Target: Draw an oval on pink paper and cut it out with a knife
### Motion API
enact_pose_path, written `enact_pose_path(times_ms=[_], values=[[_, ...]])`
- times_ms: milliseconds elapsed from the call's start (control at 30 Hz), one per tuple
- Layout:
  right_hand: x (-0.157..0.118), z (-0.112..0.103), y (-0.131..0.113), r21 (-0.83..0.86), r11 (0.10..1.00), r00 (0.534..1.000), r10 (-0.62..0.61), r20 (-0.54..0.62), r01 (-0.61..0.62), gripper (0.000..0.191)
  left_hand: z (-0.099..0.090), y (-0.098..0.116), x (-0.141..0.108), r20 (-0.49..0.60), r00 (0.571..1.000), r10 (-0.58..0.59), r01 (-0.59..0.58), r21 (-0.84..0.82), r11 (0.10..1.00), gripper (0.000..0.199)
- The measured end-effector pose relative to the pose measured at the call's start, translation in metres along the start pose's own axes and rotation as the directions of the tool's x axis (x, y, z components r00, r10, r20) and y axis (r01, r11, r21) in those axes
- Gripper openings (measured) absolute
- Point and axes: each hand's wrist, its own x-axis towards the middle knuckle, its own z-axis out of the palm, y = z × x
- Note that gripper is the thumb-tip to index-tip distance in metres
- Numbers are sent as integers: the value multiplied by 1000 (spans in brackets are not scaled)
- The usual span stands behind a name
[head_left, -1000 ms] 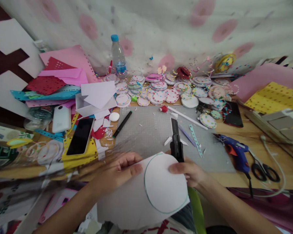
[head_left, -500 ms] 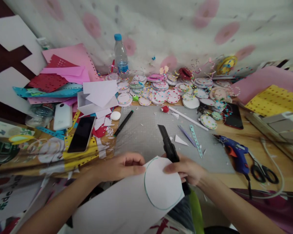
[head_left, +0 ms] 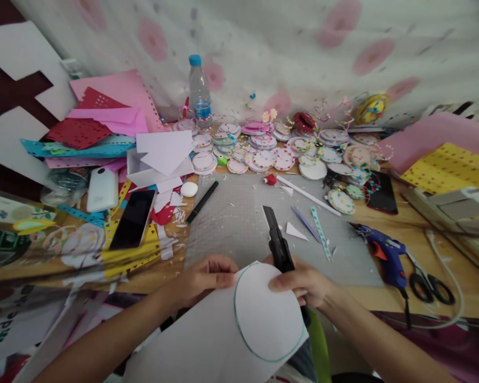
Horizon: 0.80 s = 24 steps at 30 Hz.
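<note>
A large sheet of white paper [head_left: 199,335] is held in front of my body, over the near edge of the table. Near its right end a green circle outline is drawn on it. My left hand [head_left: 209,279] pinches the sheet's upper edge, just left of the circle, thumb on top. With thumb on the circle's upper right, my right hand [head_left: 303,279] grips the sheet's other side. The same hand also holds a black utility knife [head_left: 280,247], its blade extended and pointing away toward the mat. The right fingers are partly hidden behind the paper.
A grey cutting mat [head_left: 231,229] bears a green-black marker [head_left: 203,201] and paper scraps. Decorated paper discs [head_left: 263,158] stand along the back. Rightward lie a blue glue gun [head_left: 383,247] and scissors [head_left: 431,284]; leftward, a phone [head_left: 133,219] and coloured sheets [head_left: 107,117].
The sheet has tilted and shifted slightly, showing more of the circle's lower part. Both hands keep their hold, and the knife has moved a little right and down.
</note>
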Motion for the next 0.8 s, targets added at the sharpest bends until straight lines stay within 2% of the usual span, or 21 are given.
enact_pose_path(times_ms=[100,167,233,333,400,467,633,800], values=[[0,0,1,3,1000,1000,13,-3,-13,37,-4,-7,2,-13,1000,-7,6,-43,999,37],[1,2,1,10,999,999,34,-12,-34,36,-4,-4,3,-5,1000,-29,28,-51,998,35],[2,3,0,16,998,998,64,-7,-64,34,-2,6,2,32,996,-84,85,-15,996,31],[3,6,-3,15,995,995,94,45,-95,31,5,26,0,62,980,-190,181,126,975,31],[3,7,-4,21,996,991,81,103,-83,30,10,36,-3,59,976,-211,195,205,959,34],[4,8,-6,25,998,985,47,165,-52,29,14,38,-4,75,980,-182,162,215,963,36],[4,9,-6,32,999,953,-5,304,-6,28,15,19,-4,97,991,-88,83,51,995,35],[3,11,-5,63,998,955,10,295,-30,29,15,0,1,54,999,-9,10,-21,1000,33]])
